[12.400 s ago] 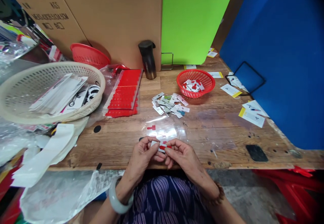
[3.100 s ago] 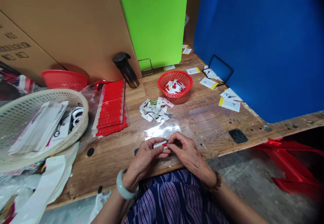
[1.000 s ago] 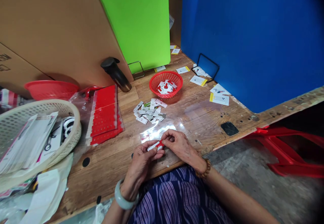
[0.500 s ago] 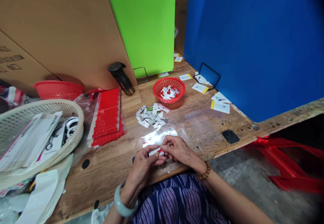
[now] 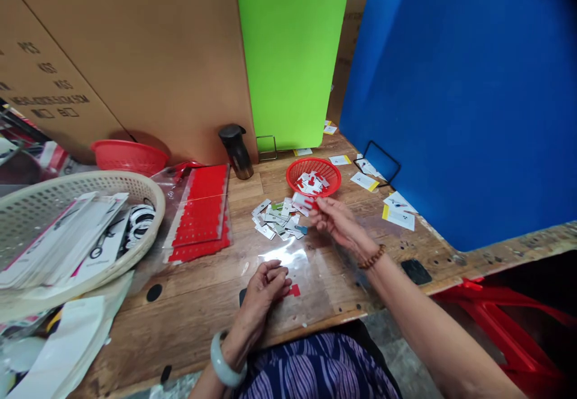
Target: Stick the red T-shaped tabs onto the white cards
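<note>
My right hand (image 5: 336,223) reaches forward, its thumb and fingers pinching a small white card (image 5: 301,202) with a red piece on it. The card is at the near side of a red plastic basket (image 5: 336,178), over the edge of a pile of small printed cards (image 5: 277,217). Cards with red pieces (image 5: 311,181) lie inside this basket. My left hand (image 5: 261,294) rests low over a clear plastic sheet (image 5: 315,267), fingers loosely curled and apart, with nothing visible in them. A flat red piece (image 5: 294,291) shows beside its fingertips, partly hidden.
At the left, a cream basket (image 5: 155,207) holds printed cards and rings. Red perforated sheets (image 5: 205,207) lie beside it, near a dark flask (image 5: 237,152). Green (image 5: 293,56) and blue (image 5: 460,98) boards stand behind. Yellow-edged cards (image 5: 365,181) lie along the right.
My hands have come apart. The right one has moved forward with the white card, up to the red basket; the left stays near the table's front edge. The view has shifted slightly.
</note>
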A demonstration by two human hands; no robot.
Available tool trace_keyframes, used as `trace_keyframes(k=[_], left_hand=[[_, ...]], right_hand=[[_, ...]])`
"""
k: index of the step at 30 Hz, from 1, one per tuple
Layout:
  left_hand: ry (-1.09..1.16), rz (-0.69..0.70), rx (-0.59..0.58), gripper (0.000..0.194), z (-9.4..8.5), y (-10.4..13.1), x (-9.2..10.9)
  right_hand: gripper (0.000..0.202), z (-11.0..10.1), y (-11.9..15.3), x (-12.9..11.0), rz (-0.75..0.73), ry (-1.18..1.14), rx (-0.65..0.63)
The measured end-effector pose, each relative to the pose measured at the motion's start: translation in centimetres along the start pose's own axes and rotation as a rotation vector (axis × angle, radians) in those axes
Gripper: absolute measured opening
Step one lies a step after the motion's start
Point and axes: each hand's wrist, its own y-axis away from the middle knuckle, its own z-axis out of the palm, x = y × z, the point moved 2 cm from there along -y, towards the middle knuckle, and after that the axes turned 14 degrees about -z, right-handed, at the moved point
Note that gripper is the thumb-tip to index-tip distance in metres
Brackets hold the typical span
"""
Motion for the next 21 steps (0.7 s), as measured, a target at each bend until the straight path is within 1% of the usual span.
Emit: trace_keyframes(k=[2,4,6,7,9,10,15,18,21], left_hand=[[0.040,-0.009,-0.009,0.053,0.1,-0.4,-0.5],[0.080,-0.010,-0.014,0.056,0.3,-0.8,-0.9],[0.106,-0.011,-0.010,0.058,0.6,-1.1,-1.1],[0.111,-0.011,-0.012,0.058,0.8,-1.2,-1.2],[0.111,-0.009,-0.022,0.057,1.1,-1.4,-1.3],[0.107,-0.005,-0.028,0.056,1.3,-1.5,-1.4],[0.095,-0.002,-0.023,0.052,1.6,-1.8,-1.6],[0.114,-0.017,-0.028,0.048,1.7,-1.7,-1.4],[0.123,-0.057,-0.035,0.043,1.8,-1.5,-1.1]], right_hand=[[0.023,-0.5,-1.2,-0.3,-0.103,0.177,0.113],[0.028,-0.4,-1.5,0.0,-0.167,0.330,0.172],[0.039,-0.1,-1.1,0.7,-0.256,0.505,0.155],[0.040,0.1,-0.8,1.0,-0.313,0.602,0.135],[0.037,0.4,-0.1,1.5,-0.404,0.766,0.093],[0.034,0.5,0.2,1.7,-0.424,0.809,0.074],[0.016,0.6,1.0,3.3,-0.402,0.835,-0.023],[0.014,0.5,0.7,4.4,-0.379,0.817,-0.059],[0.012,0.4,0.2,5.1,-0.349,0.773,-0.066]])
